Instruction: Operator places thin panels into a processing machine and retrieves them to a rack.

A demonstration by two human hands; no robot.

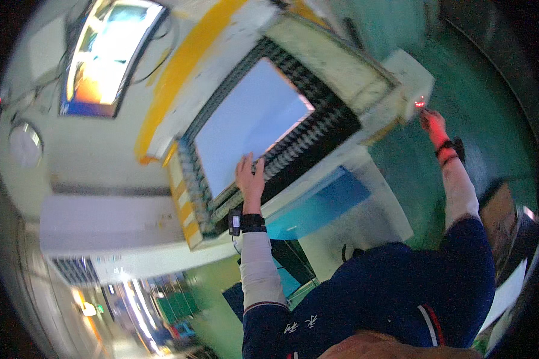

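Observation:
A pale blue-white flat sheet (245, 113) lies on a black, ridged bed (338, 113) that looks like rollers. My left hand (250, 179) is at the sheet's near edge, its fingers stretched out and apart over that edge. It grips nothing. Out to the right, my right hand (433, 127) reaches to a pale box (408, 75) with small red lights on its face. The fingertips are at the lights, and a red glow falls on the hand and wrist. Blur hides how those fingers are bent.
A bright screen (111, 57) hangs at the upper left, with cables beside it. Yellow-and-white striped edging (185, 203) borders the machine's left side. A translucent blue sheet (323, 200) is on a pale surface in front of me. At lower right is a brown board (498, 212).

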